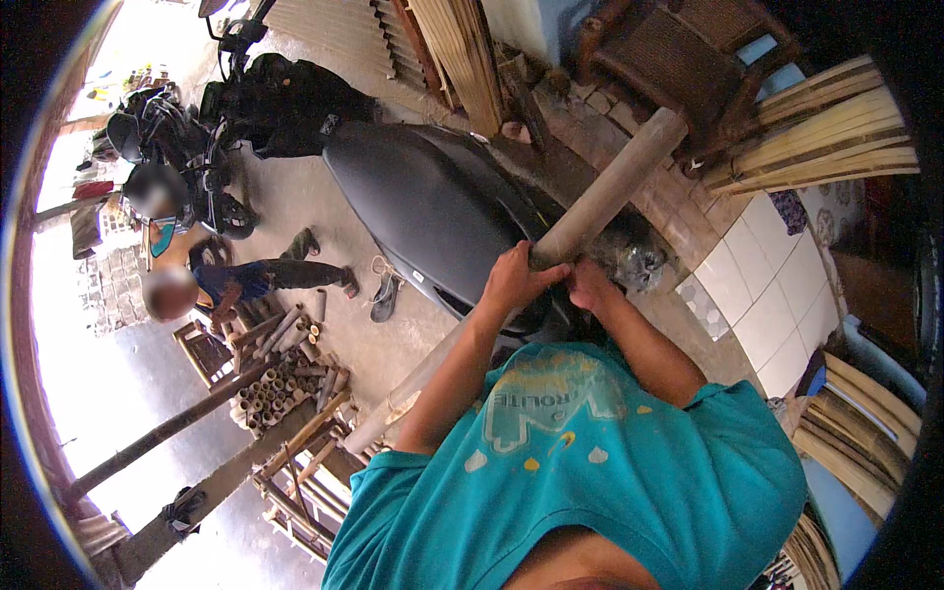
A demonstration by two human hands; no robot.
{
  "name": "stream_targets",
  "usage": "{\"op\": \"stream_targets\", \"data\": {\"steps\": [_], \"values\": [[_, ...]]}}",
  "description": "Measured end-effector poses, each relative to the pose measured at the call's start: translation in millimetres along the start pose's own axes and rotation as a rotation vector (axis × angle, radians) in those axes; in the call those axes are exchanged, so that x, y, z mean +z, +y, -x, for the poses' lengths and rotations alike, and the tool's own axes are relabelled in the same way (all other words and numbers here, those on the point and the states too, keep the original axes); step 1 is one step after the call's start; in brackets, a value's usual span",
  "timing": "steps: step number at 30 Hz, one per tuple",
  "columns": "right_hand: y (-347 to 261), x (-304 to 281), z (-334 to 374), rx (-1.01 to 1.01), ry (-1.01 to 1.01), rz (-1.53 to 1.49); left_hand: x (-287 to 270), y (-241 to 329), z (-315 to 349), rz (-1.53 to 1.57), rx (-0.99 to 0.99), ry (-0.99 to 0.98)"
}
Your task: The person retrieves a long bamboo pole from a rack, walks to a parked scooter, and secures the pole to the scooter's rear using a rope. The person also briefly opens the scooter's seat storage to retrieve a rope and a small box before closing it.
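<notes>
Open yard, bare concrete floor [295, 211]; pale tiles [762, 285] at 3 o'clock. A black scooter [433, 206] sits mid-frame, a motorbike [265, 98] parked at 11 o'clock. Bamboo slats [836, 128] stacked at 2 o'clock, more along the right rim. At 9 o'clock a person [236, 280] sits low beside a pile of cut tubes [275, 388] and a bamboo frame [305, 462]. A long pole [610, 187] runs slantwise from 1 o'clock down toward 7 o'clock, crossing over the scooter. Both hands grip it at mid-length, just above frame centre. Left hand [516, 280] on the lower side, fingers wrapped tight around the pole; right hand [590, 285] touching it just beside, fingers curled on the pole too, though partly hidden by the left. Both forearms rise from the teal shirt [590, 462] at 6 o'clock, elbows bent, converging at the pole; left arm more extended, right arm tucked closer.
</notes>
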State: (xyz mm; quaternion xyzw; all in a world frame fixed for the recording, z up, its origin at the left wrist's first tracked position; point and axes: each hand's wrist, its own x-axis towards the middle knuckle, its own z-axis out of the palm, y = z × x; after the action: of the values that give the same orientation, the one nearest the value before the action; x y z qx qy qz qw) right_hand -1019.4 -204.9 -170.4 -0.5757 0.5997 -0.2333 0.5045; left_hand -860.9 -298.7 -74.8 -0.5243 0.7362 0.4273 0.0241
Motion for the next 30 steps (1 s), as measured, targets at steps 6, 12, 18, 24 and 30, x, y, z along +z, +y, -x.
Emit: {"op": "stream_targets", "data": {"steps": [6, 12, 18, 24, 30], "values": [[-2.2, 18.9, -15.7, 0.520, 0.202, -1.560, 5.5, 10.1, 3.4, -0.081, -0.033, 0.054], [-17.4, 16.8, -7.8, 0.449, 0.271, -1.492, 16.1, 15.8, 7.9, -0.149, -0.068, 0.077], [21.4, 18.0, 0.9, 0.178, 0.084, -0.184, 12.7, 18.6, 7.3, -0.076, -0.145, 0.078], [2.8, 5.6, -19.1, 0.569, 0.124, -0.751, -3.6, 19.1, 4.1, 0.061, -0.286, 0.021], [49.7, 27.4, -30.2, 0.772, 0.113, -1.045, 9.5, 17.1, 4.7, -0.016, -0.193, 0.091]]}}
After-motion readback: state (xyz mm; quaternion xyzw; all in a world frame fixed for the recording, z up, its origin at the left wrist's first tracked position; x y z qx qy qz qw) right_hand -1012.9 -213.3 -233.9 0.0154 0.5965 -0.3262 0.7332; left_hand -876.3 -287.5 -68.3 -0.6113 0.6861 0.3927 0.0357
